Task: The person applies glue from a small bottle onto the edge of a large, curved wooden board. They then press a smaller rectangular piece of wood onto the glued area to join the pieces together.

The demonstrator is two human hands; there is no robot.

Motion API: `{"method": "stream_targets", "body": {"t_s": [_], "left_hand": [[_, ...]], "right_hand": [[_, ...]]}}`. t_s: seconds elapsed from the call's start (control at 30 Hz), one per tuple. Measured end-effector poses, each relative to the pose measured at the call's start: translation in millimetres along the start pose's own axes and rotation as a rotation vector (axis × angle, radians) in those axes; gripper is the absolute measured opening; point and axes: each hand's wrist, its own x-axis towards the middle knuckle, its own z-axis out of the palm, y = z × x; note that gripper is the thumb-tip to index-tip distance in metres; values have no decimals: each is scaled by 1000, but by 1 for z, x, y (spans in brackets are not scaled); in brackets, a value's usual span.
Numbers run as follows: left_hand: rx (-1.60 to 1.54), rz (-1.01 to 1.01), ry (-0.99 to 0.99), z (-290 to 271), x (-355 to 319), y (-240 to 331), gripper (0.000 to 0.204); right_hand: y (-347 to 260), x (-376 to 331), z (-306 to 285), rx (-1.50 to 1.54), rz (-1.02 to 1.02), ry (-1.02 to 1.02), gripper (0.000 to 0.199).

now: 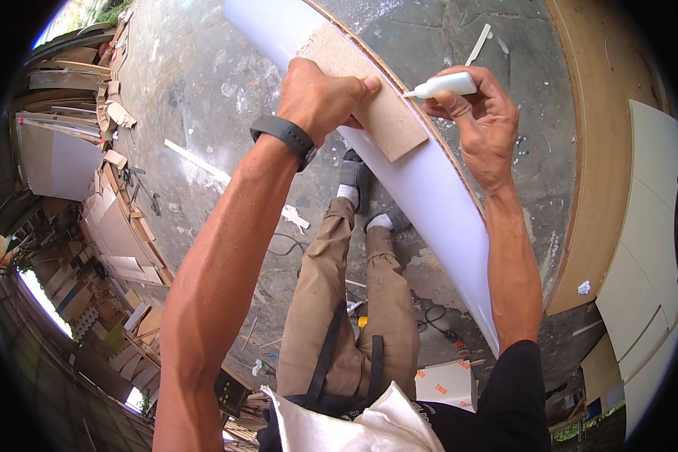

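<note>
A long white curved panel point(423, 207) with a thin brown edge slants across the view from the top to the right forearm. Flat against it lies a rectangular piece of light plywood point(396, 129). My left hand point(318, 98) is closed on this plywood, thumb pressed on its upper face and fingers curled underneath, partly hidden. Just right of the panel, my right hand point(491, 124) grips a small white squeeze bottle point(453, 84) between thumb and fingers. The bottle is tilted on its side, its narrow nozzle pointing left, at or very close to the edge where plywood and panel meet.
Stacked boards and offcuts point(60, 154) line the left side. On the right lie a long wooden sheet point(580, 226) and pale panels point(648, 218). Scraps litter the concrete floor point(196, 90), with a red-and-black corded tool point(457, 343) and a printed white box point(448, 383) near my legs.
</note>
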Motion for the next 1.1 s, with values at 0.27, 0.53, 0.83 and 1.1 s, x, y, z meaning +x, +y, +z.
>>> {"method": "stream_targets", "body": {"t_s": [0.27, 0.53, 0.83, 1.1], "left_hand": [[-35, -24, -90, -4, 2, 1, 71], [-10, -30, -52, -3, -2, 6, 72], [-15, -13, -72, -3, 0, 3, 68], [-23, -5, -72, -4, 3, -1, 67]], "right_hand": [[1, -2, -2, 6, 3, 0, 16], [0, -5, -4, -11, -7, -5, 17], [3, -8, -7, 19, -12, -3, 18], [-1, -10, -6, 7, 21, 7, 17]]}}
